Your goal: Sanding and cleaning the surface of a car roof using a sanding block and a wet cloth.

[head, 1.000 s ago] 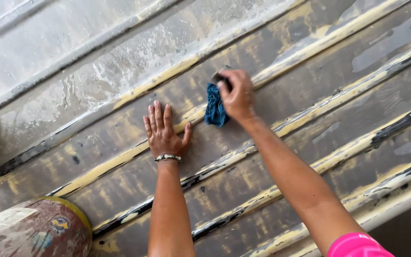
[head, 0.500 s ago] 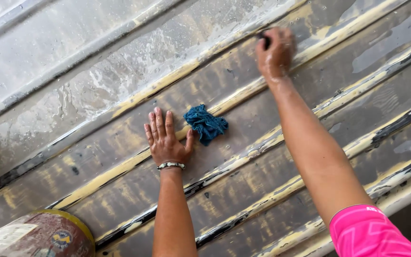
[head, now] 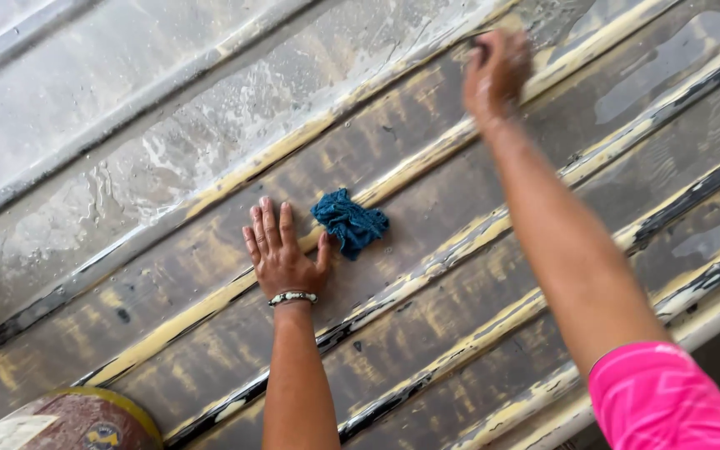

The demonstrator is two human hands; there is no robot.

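The left hand (head: 283, 254) lies flat and fully open on the ribbed metal sheet (head: 168, 133), palm down, fingers spread a little and holding nothing; a beaded bracelet (head: 292, 297) circles its wrist. Just beside its thumb, near enough that touching cannot be ruled out, sits one crumpled blue rag (head: 350, 222), bunched up on a worn brown band of the sheet and lying against a pale yellow rib. The right hand (head: 495, 71) reaches far up and away from the rag, curled closed against the sheet near a raised rib; a small dark thing (head: 478, 50) shows at its fingertips, but the hand is blurred and what it grips cannot be told. The right arm crosses several ribs on the way and covers part of them, and its pink sleeve (head: 668, 400) fills the lower right corner. The sheet is wet and streaked, grey at the top, brown with yellow and black lines lower down. At the bottom left edge one round reddish drum (head: 68, 423) with a yellow rim pokes into view. Counted: two hands, one rag, one bracelet, one drum.
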